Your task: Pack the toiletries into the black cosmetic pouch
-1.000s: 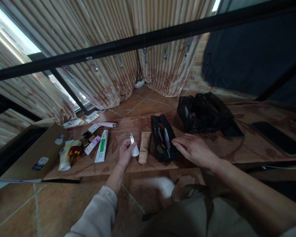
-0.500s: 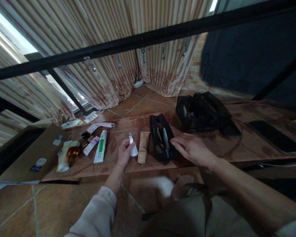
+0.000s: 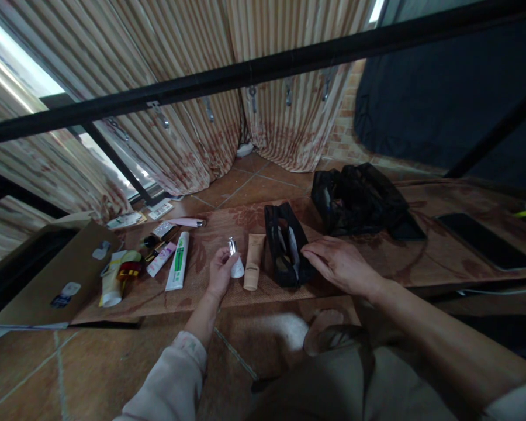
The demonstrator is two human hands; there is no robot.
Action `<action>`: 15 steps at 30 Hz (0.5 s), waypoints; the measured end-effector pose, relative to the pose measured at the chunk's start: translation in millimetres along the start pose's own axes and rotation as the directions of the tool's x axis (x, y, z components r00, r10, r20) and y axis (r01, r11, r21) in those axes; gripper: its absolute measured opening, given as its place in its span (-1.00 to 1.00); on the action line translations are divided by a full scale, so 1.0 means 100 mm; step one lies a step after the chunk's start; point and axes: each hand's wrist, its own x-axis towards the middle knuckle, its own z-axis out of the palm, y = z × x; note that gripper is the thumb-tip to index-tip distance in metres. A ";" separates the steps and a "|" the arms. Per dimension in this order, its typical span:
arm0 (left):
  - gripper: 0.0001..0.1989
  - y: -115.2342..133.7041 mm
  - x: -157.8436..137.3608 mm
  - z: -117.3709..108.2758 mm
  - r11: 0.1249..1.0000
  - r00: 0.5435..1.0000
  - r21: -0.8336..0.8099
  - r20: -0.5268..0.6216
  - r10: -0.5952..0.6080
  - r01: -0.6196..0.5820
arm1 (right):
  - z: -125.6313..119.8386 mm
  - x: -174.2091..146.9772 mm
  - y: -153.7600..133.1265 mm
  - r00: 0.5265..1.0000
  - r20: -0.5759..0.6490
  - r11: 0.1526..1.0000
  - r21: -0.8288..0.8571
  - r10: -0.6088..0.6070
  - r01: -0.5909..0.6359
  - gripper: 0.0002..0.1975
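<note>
My left hand (image 3: 220,272) is closed on a small white bottle (image 3: 237,268) with a shiny silver top, held upright at the cloth. Just right of it lies a beige squeeze tube (image 3: 253,263). Beyond the tube a black zip pouch (image 3: 284,272) gapes open, with something pale inside that I cannot make out. The fingers of my right hand (image 3: 342,264) are pressed together at the pouch's right edge and grip it. A white and green tube (image 3: 177,263) lies left of my left hand.
Several cosmetics lie at the left, among them a pink tube (image 3: 161,259), a red jar (image 3: 129,270) and a cream tube (image 3: 111,287). A cardboard box (image 3: 48,280) stands beyond them. At the right are a larger black bag (image 3: 355,202) and a phone (image 3: 486,240). A dark rail (image 3: 254,70) crosses above.
Almost nothing differs. The whole view has shifted very slightly, while both hands keep their holds on the bottle and the pouch.
</note>
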 end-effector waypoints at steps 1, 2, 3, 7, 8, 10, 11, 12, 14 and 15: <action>-0.65 0.00 0.00 0.00 1.000 1.000 0.000 0.000 0.000 0.000 | 0.00 0.00 0.00 1.000 -0.005 1.000 0.001 -0.003 0.003 -0.67; -0.65 0.00 0.00 0.00 1.000 1.000 0.000 0.001 -0.001 0.001 | 0.00 0.00 0.00 1.000 -0.011 1.000 0.002 -0.005 0.005 -0.67; -0.65 0.00 0.00 0.00 1.000 1.000 0.000 0.002 -0.003 0.003 | 0.01 0.00 0.00 1.000 -0.015 1.000 0.003 -0.006 0.006 -0.67; -0.65 -0.01 0.00 0.00 1.000 1.000 0.003 0.001 -0.008 0.008 | 0.00 0.00 -0.01 1.000 -0.013 1.000 0.009 0.001 -0.001 -0.67; -0.65 -0.01 0.00 0.00 1.000 1.000 0.006 -0.001 -0.006 0.006 | 0.00 0.00 -0.01 1.000 -0.011 1.000 0.008 0.003 -0.003 -0.67; -0.66 -0.01 0.00 0.00 1.000 1.000 0.007 -0.002 -0.002 0.002 | -0.01 0.00 -0.01 1.000 -0.007 1.000 0.003 0.006 -0.005 -0.67; -0.66 -0.01 0.00 0.00 1.000 1.000 0.006 -0.002 -0.001 0.001 | -0.01 0.00 -0.01 1.000 -0.005 1.000 0.001 0.006 -0.006 -0.67; -0.66 -0.01 0.00 0.00 1.000 1.000 0.006 -0.003 -0.001 0.001 | -0.01 0.00 -0.01 1.000 -0.003 1.000 0.000 0.008 -0.008 -0.67; -0.66 -0.01 0.01 0.00 1.000 1.000 0.007 -0.003 -0.002 0.002 | -0.01 0.00 -0.01 1.000 -0.002 1.000 -0.002 0.010 -0.010 -0.67; -0.66 -0.01 0.01 0.00 1.000 1.000 0.007 -0.003 -0.003 0.003 | -0.01 0.00 -0.01 1.000 -0.003 1.000 -0.002 0.009 -0.009 -0.67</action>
